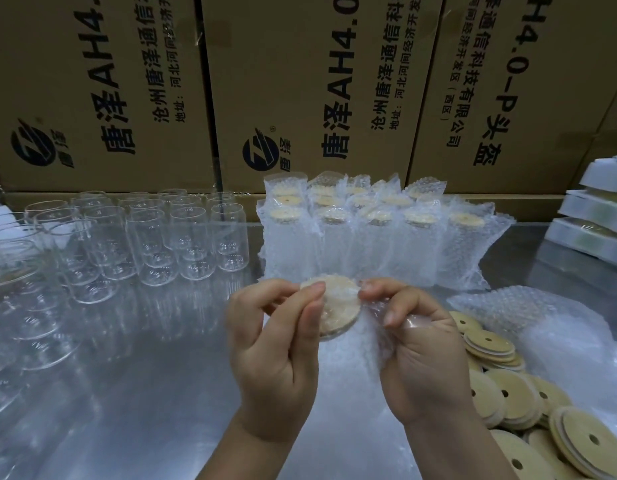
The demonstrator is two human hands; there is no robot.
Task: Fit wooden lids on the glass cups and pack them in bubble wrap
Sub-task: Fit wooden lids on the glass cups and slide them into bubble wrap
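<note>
Backdrop: printed cartons (300, 81) stacked behind a shiny table (144, 393).
Stock: bare cups (154, 237) at the left, wrapped cups (369, 237) at the back, loose lids (507, 393) heaped at the right.
Cup in hand: held above the table inside a bubble bag (355, 351), its lid (338, 306) fitted and tilted up and away.
Axis: runs from the lid down toward the person, between the palms.
Left hand (275, 358): thumb and forefinger pinch the bag at the lid's left edge.
Right hand (424, 358): fingers curled, pinching the bag at the lid's right edge.
Nearer hand: neither, as the lid sits midway between them.
Next, likely: close the bag mouth over the lid.
</note>
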